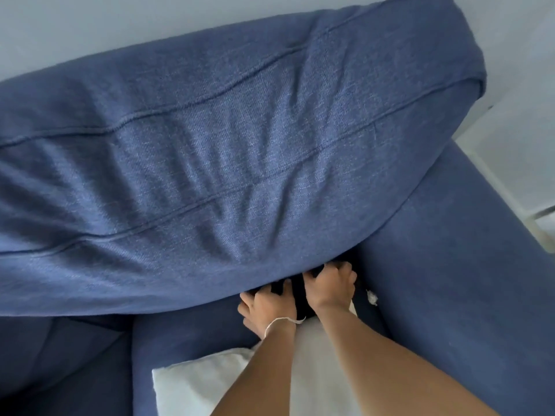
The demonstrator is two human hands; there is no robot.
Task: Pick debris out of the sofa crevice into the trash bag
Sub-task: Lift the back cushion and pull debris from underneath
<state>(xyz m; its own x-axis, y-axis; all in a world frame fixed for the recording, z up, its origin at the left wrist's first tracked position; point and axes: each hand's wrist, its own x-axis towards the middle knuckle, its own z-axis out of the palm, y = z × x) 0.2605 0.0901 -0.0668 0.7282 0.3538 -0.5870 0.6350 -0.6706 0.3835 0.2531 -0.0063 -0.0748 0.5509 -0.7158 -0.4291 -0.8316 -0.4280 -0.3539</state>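
Both hands are jammed under the big blue cushion (225, 163). The left hand (267, 307) is spread flat and the right hand (329, 285) curls on its edge, probably opening the crevice (295, 291). Debris, a white scrap (372, 297), sits at 3 o'clock, untouched.

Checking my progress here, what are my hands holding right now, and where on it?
Both hands, left hand and right hand, reach under the back cushion's lower edge; fingertips hidden, so any hold cannot be told.
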